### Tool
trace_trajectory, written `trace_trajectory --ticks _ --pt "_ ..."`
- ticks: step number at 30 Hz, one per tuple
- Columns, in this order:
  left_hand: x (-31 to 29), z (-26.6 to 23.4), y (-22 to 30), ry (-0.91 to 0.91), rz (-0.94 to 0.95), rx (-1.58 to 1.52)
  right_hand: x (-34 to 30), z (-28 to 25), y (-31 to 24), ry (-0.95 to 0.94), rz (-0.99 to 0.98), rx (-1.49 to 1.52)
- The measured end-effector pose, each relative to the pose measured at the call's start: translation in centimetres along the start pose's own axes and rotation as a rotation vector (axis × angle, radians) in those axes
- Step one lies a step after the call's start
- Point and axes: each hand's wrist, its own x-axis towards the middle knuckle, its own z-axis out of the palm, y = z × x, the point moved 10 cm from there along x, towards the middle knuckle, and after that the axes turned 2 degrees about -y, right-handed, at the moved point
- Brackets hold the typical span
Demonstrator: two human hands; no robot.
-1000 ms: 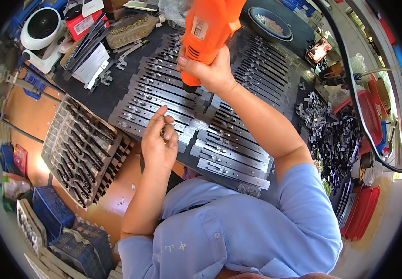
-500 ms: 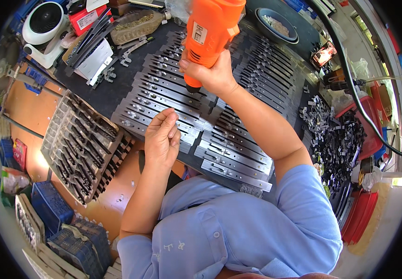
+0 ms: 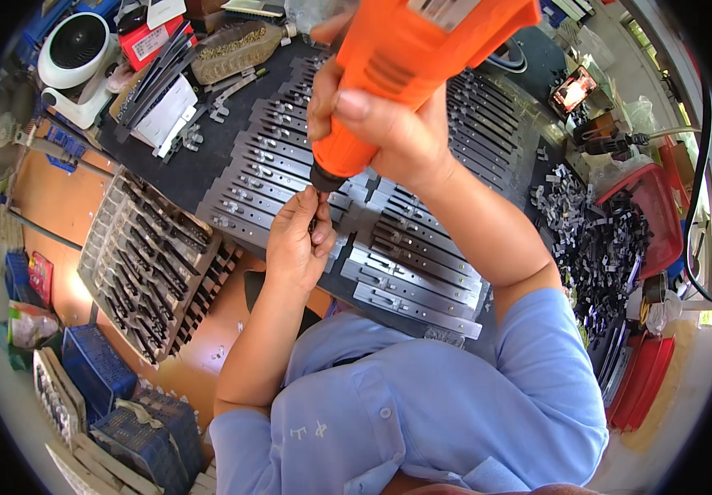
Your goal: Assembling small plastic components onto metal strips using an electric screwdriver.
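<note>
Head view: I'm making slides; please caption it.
Right hand holds an orange power tool near the left hand, above metal strips.

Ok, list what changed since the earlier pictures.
The right hand drew the orange power tool left and toward the body; the left hand shifted slightly right, its fingertips now by the tool's black tip. The right hand still grips it; the metal strips stayed put.

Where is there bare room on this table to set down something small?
On the left: a bare patch of dark tabletop shows between the small metal clips and the metal strips. Those strips crowd the middle, beneath both hands and the orange power tool; a heap of small parts crowds the right.
</note>
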Motion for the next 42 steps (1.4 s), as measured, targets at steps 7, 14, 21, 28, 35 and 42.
trace_trajectory --ticks 7,14,21,28,35,42 --pt "0.7 0.9 -1.0 -0.062 -0.041 0.005 -0.7 -1.1 -0.2 0.045 0.120 -0.118" --pt "1.0 1.0 -0.7 -0.015 -0.019 0.024 -0.7 -2.5 -0.1 0.089 -0.012 0.067" --pt "0.5 -0.2 0.1 0.088 0.064 0.144 -1.2 -6.8 5.4 0.074 0.100 -0.431" --pt "1.0 -0.9 0.6 0.038 0.108 0.119 -1.4 -7.3 7.0 0.096 0.146 -0.474" --pt "1.6 -1.1 1.0 0.105 0.099 0.129 -1.5 -7.4 7.0 0.099 0.143 -0.478" --pt "2.6 -1.0 0.2 0.124 0.062 0.047 -1.2 -7.8 6.6 0.158 0.115 -0.465"
